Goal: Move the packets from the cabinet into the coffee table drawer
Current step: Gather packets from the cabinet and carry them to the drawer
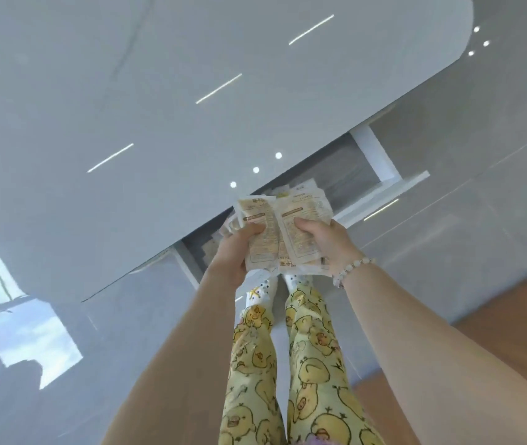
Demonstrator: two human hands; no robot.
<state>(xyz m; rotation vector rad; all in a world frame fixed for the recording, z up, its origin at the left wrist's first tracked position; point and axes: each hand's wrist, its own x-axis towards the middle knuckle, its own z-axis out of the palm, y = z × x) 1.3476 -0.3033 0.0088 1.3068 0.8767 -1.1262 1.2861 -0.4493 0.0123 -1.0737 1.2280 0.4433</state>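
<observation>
Both my hands hold a stack of pale yellow-and-white printed packets above the open drawer of the glossy white coffee table. My left hand grips the stack's left side with the thumb on top. My right hand, with a bead bracelet at the wrist, grips its right side. More packets lie in the drawer's left part, partly hidden by the stack and my hands. The drawer's right part shows a grey bottom.
The table top reflects ceiling lights and a window. The drawer's white front panel juts toward me. My legs in yellow duck-print trousers and socked feet stand on grey tiles right before the drawer. A wooden floor strip lies at the right.
</observation>
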